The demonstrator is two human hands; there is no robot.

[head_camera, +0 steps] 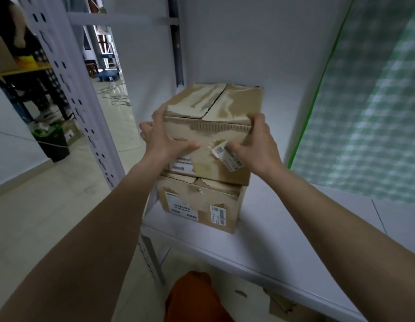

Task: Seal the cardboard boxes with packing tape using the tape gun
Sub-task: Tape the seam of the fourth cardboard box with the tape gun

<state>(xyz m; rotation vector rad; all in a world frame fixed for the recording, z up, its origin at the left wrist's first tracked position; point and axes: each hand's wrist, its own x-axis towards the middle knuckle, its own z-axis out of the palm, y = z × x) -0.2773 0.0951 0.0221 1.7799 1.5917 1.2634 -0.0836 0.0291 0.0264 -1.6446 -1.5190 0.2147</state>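
While both hands grip the top box [208,126] — left hand [164,138] at 9 o'clock, right hand [255,145] at 3 — the person should lift level, clear of the lower box [201,203].

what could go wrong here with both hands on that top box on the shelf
The top box sits stacked on a lower box near the shelf edge; pulling it could drag or tip the lower one off. Its top flaps are unsealed with a gap along the seam, so tilting might spill contents. The left hand and right hand press on worn, torn cardboard and a peeling label, so the grip may slip.
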